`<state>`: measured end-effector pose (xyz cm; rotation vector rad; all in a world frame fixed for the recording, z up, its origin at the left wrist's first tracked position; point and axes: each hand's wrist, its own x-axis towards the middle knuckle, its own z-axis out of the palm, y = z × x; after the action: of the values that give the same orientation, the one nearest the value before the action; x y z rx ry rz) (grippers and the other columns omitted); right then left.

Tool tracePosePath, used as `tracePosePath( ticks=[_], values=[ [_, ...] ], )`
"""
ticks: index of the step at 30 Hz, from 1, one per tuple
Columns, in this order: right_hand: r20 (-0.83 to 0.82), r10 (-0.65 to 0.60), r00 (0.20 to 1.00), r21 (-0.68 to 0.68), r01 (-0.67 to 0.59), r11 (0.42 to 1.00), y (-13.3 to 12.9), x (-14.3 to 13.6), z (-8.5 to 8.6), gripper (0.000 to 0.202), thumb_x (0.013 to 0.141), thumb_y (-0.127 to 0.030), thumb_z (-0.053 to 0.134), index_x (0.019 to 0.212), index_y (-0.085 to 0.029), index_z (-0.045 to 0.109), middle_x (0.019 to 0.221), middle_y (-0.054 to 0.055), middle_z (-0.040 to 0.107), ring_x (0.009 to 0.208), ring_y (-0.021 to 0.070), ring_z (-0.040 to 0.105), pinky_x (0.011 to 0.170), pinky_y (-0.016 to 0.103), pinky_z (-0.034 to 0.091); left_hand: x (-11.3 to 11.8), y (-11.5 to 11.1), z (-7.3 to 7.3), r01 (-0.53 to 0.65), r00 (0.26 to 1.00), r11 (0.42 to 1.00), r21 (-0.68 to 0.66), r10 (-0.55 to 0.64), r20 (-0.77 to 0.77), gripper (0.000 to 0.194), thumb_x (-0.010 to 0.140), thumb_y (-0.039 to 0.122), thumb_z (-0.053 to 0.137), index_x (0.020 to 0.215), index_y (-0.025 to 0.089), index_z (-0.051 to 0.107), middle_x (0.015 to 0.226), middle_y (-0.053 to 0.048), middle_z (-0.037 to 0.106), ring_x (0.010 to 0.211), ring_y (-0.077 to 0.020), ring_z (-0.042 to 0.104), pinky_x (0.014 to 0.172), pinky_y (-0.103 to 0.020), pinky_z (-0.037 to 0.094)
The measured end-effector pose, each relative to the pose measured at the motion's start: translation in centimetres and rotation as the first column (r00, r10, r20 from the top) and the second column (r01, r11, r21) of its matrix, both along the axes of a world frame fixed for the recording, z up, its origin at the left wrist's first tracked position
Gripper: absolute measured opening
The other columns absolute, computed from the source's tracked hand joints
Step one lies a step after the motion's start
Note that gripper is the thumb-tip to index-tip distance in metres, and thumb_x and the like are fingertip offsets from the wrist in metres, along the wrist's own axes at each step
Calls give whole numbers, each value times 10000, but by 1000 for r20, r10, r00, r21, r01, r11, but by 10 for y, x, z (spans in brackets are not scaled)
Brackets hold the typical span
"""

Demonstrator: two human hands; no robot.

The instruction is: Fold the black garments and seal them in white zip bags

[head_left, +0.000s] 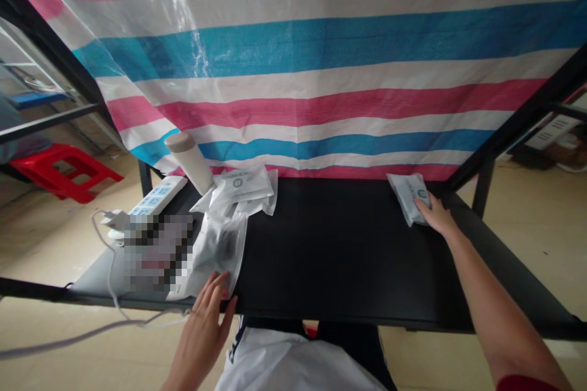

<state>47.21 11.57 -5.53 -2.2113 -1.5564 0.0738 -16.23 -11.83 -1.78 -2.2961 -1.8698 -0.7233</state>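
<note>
My right fingers (422, 208) grip a printed packet (404, 193) by its side; my left fingers (214, 287), loosely spread, touch a translucent bag (207, 256), stacked packets (250, 186) beyond them.

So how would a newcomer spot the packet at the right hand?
Find the black table before the striped sheet, then look to its right side. There the right hand touches a packet. It sits alone; the other packets bunch at left.

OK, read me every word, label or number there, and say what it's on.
Nothing reads clearly.
Top pouch on the pile: dark lettering, too blurred.
Pouch beneath it: partial print, too small.
Right pouch, at the right hand: dark print, too blurred.
Near pouch: no legible print.
</note>
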Motion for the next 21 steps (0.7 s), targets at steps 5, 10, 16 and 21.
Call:
tracePosePath(
  ticks=[5, 10, 16, 21],
  values=[
    [-127, 287, 950, -49, -295, 954, -8, -92, 6, 626, 916, -514, 381, 1463, -211, 354, 1514, 149, 391, 1434, 361, 267, 1126, 585, 244, 33, -1, 20, -13, 988, 995, 95, -2, 153, 161, 882, 349, 569, 974, 225, 524, 1181, -110, 621, 1144, -285, 584, 940, -466, 509],
    [-202, 657, 727, 12, -669, 743, -41, -208, 30, 667, 878, -501, 510, 1471, -246, 343, 1474, 114, 453, 1397, 317, 358, 1122, 514, 297, 78, 36, 49, -34, 900, 986, 164, -41, 434, 188, 909, 302, 532, 1059, 193, 500, 1136, -108, 606, 1050, -229, 602, 894, -378, 506],
    [-434, 662, 611, -49, -750, 660, -39, -269, 62, 856, 619, -556, 799, 1368, -249, 521, 1243, 126, 645, 1116, 338, 608, 937, 428, 456, 124, 166, 70, 120, 851, 987, -107, -47, 523, 286, 925, 378, 506, 1132, 182, 531, 1059, -84, 664, 955, -192, 634, 797, -281, 483],
    [-569, 569, 594, 28, -678, 735, -5, -281, 57, 515, 823, -569, 614, 1182, -203, 663, 919, 100, 731, 852, 261, 677, 758, 351, 479, 142, 244, 49, 197, 928, 885, -421, -30, 372, 205, 866, 319, 583, 967, 161, 667, 880, -84, 714, 805, -204, 658, 693, -257, 441]
  ],
)
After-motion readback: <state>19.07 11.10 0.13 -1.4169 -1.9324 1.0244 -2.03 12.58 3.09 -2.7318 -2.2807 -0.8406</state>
